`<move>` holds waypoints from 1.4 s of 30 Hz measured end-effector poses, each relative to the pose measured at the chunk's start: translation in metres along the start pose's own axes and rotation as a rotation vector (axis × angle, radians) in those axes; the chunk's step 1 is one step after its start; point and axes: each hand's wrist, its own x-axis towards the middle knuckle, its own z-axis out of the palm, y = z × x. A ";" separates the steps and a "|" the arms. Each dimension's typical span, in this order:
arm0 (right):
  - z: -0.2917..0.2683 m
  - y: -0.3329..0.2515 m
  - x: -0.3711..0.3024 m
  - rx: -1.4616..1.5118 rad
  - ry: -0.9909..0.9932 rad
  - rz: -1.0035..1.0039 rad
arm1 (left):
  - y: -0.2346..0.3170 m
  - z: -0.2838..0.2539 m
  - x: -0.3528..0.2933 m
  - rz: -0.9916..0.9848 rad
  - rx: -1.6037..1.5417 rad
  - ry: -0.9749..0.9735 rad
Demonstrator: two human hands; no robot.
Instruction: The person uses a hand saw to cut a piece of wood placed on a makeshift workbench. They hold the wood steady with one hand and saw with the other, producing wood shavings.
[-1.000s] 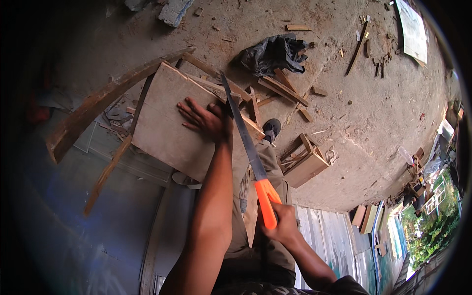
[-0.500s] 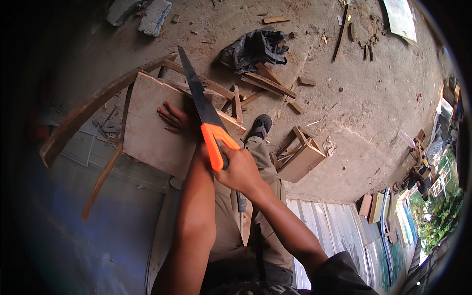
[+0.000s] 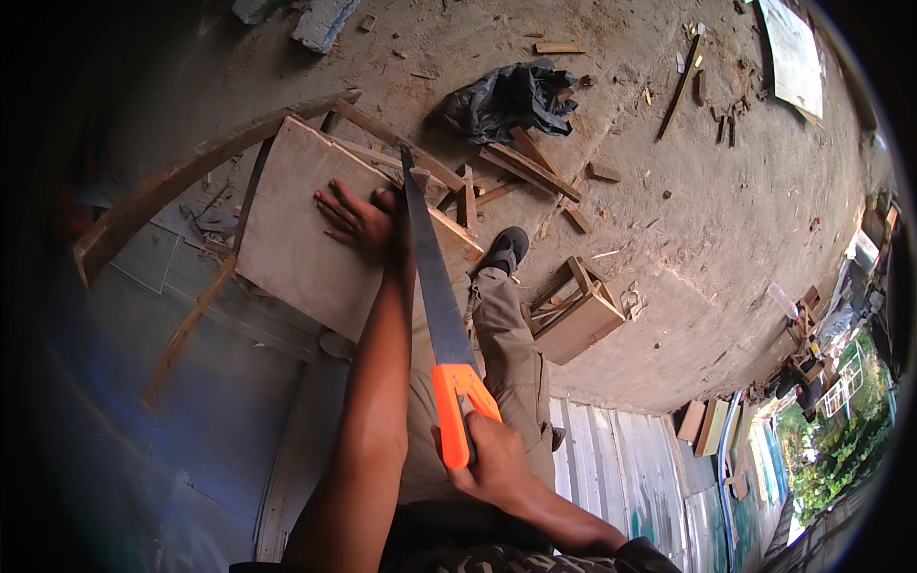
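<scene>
My right hand (image 3: 494, 456) is closed around the orange handle of a handsaw (image 3: 439, 286). The saw's dark blade points away from me, and its tip lies over the edge of a wooden panel (image 3: 310, 210) set on a frame of wood strips. Whether the teeth touch the wood I cannot tell. My left hand (image 3: 361, 218) lies flat on the panel with its fingers spread, just left of the blade's far end. A long wooden strip (image 3: 191, 158) runs along the panel's far left side.
Loose wood strips (image 3: 530, 172) lie beyond the panel, beside a black plastic bag (image 3: 511, 98). A small wooden box frame (image 3: 583, 315) stands right of my leg. Concrete blocks (image 3: 328, 24) sit at the far left. Corrugated metal sheets (image 3: 611, 454) are at the lower right.
My right hand has drawn the saw back toward me, so its handle sits lower and its tip is nearer the panel's edge. My left hand stays on the panel.
</scene>
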 end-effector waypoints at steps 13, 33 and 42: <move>0.031 0.017 0.215 -0.029 0.190 0.021 | 0.005 -0.014 -0.001 0.053 0.041 -0.034; 0.037 0.068 0.151 0.062 0.188 -0.098 | 0.016 -0.026 -0.008 0.013 -0.058 -0.008; 0.018 0.115 -0.042 -0.165 0.258 -0.134 | 0.017 -0.027 -0.004 0.005 -0.111 0.040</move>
